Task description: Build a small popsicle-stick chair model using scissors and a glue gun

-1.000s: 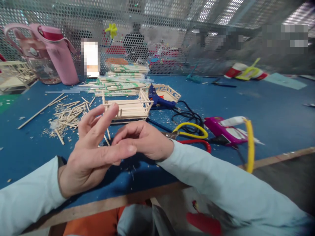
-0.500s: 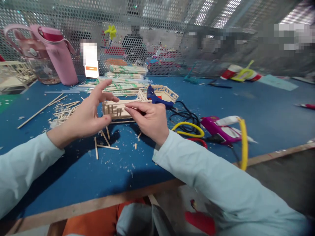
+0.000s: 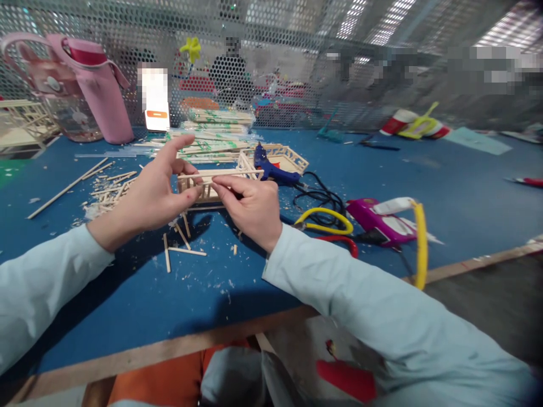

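Note:
A small frame of thin wooden sticks (image 3: 207, 194) lies before me on the blue table, with short upright posts under a long top rail. My left hand (image 3: 146, 183) is at its left end, index finger raised and thumb apart from the other fingers, the thumb tip close to the posts. Thumb and forefinger of my right hand (image 3: 254, 210) are pinched together at the front of the frame, just below the rail. Whatever sits between those fingertips is too small or hidden to make out. Behind the frame rests a blue glue gun (image 3: 271, 169).
Cut stick pieces (image 3: 112, 192) lie to the left, and bundled sticks (image 3: 220, 118) behind. Pliers with yellow (image 3: 326, 212) and red handles, black cable and a magenta glue gun (image 3: 373, 223) are at right. A pink bottle (image 3: 104, 96) and a lit phone (image 3: 156, 102) stand at back.
My left hand has shifted right, its thumb and fingers now closer to the frame's left end. My right hand has moved slightly left, still pinched.

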A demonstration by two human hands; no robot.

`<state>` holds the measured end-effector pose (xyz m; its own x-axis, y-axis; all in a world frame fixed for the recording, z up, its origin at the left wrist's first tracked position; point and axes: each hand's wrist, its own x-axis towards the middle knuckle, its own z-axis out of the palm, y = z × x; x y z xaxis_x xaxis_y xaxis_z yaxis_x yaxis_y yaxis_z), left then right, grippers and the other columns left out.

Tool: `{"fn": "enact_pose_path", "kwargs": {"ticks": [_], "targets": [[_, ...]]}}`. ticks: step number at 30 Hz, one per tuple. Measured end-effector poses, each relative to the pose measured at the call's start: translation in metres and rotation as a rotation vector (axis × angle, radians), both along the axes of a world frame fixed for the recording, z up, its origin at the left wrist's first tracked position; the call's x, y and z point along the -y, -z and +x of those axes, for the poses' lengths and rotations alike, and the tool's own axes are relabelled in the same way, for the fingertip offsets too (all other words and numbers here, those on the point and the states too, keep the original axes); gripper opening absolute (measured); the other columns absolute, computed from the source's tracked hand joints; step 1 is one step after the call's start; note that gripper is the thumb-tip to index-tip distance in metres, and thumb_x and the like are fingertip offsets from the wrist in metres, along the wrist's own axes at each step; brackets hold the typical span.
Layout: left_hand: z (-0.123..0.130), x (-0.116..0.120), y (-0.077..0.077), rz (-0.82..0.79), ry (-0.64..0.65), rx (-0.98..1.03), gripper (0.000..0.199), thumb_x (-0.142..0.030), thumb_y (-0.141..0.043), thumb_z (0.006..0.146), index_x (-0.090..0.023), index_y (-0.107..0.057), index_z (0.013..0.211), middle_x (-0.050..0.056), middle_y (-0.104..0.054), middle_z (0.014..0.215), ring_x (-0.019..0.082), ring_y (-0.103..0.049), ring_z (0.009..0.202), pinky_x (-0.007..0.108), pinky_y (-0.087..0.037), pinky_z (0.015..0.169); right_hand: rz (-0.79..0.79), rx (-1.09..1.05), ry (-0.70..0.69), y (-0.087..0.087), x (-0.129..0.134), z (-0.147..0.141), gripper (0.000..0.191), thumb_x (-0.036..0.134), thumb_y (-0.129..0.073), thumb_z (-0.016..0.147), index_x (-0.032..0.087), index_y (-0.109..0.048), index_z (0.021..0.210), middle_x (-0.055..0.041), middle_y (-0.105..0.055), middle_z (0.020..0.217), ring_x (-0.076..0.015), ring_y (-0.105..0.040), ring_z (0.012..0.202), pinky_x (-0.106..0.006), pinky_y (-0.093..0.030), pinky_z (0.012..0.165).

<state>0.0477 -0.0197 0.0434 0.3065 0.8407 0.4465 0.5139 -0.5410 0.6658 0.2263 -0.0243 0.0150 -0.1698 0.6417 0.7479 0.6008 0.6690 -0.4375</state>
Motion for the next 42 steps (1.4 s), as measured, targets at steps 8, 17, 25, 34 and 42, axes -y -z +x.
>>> {"fn": "enact_pose_path", "kwargs": {"ticks": [8, 17, 25, 34, 42], "targets": [[-0.004, -0.011, 0.017, 0.168, 0.019, 0.053, 0.06, -0.018, -0.061, 0.078, -0.025, -0.037, 0.132, 0.001, -0.063, 0.086, 0.021, -0.065, 0.086, 0.036, -0.053, 0.079, -0.011, -0.004, 0.019, 0.001, 0.0, -0.002, 0.019, 0.024, -0.058, 0.085, 0.021, -0.076, 0.091, -0.0009, -0.076, 0.089, -0.0148, -0.071, 0.081, -0.024, -0.053, 0.076], [0.0, -0.004, 0.014, 0.179, -0.094, -0.016, 0.06, -0.019, -0.063, 0.078, -0.02, -0.038, 0.133, 0.0, -0.065, 0.084, 0.019, -0.065, 0.081, 0.035, -0.052, 0.076, -0.15, -0.11, -0.052, 0.001, 0.001, -0.002, 0.021, 0.021, -0.057, 0.084, 0.016, -0.075, 0.095, -0.0024, -0.076, 0.083, -0.013, -0.069, 0.069, -0.024, -0.053, 0.071], [0.001, -0.001, 0.013, 0.195, -0.122, -0.004, 0.059, -0.022, -0.064, 0.077, -0.019, -0.04, 0.131, 0.002, -0.067, 0.084, 0.019, -0.065, 0.078, 0.034, -0.052, 0.071, -0.146, -0.137, -0.064, 0.003, -0.002, -0.003, 0.018, 0.023, -0.059, 0.084, 0.019, -0.076, 0.09, -0.0014, -0.076, 0.085, -0.0143, -0.07, 0.079, -0.024, -0.053, 0.076], [0.004, 0.001, 0.016, 0.214, -0.156, 0.008, 0.055, -0.024, -0.061, 0.079, -0.022, -0.04, 0.129, 0.003, -0.068, 0.087, 0.019, -0.064, 0.079, 0.032, -0.051, 0.07, -0.147, -0.152, -0.073, 0.003, -0.002, -0.004, 0.019, 0.023, -0.059, 0.085, 0.019, -0.076, 0.092, -0.0016, -0.076, 0.087, -0.0155, -0.07, 0.083, -0.026, -0.053, 0.079], [0.007, 0.007, 0.011, 0.226, -0.205, -0.041, 0.051, -0.021, -0.061, 0.077, -0.019, -0.044, 0.125, 0.003, -0.07, 0.089, 0.017, -0.061, 0.074, 0.032, -0.049, 0.071, -0.151, -0.143, -0.073, 0.003, -0.004, -0.003, 0.018, 0.023, -0.059, 0.085, 0.022, -0.076, 0.091, -0.0004, -0.076, 0.088, -0.0154, -0.07, 0.084, -0.027, -0.053, 0.082]]}}
